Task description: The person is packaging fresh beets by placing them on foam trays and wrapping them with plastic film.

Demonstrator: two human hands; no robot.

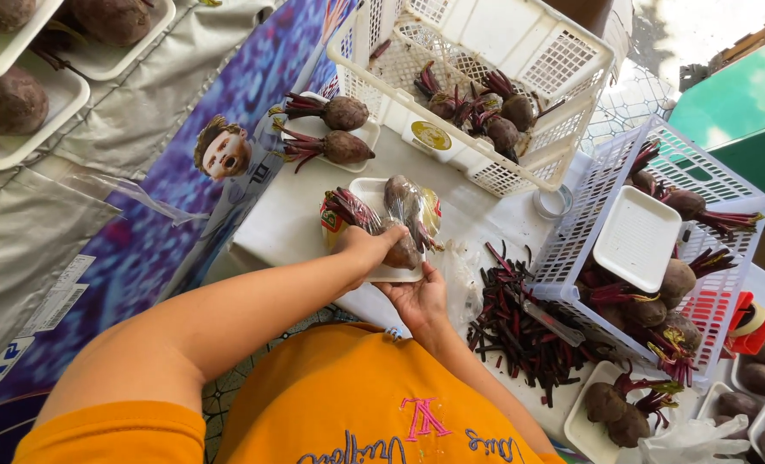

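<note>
A white foam tray (pixel 368 191) lies on the white table with beetroots (pixel 406 206) on it, their red stems pointing left, partly under clear plastic film. My left hand (pixel 367 247) rests on the near beetroot on that tray. Under the tray's near edge my right hand (pixel 418 300) is cupped, palm up, gripping the tray. Whether the film is loose or stretched tight I cannot tell.
Another tray with two beetroots (pixel 335 129) sits behind. A white basket (pixel 563 51) holds several beetroots. A lilac basket (pixel 606 185) at right holds beetroots and an empty tray (pixel 636 238). Cut stems (pixel 524 331) pile beside it. More filled trays (pixel 618 408) lie at lower right and upper left.
</note>
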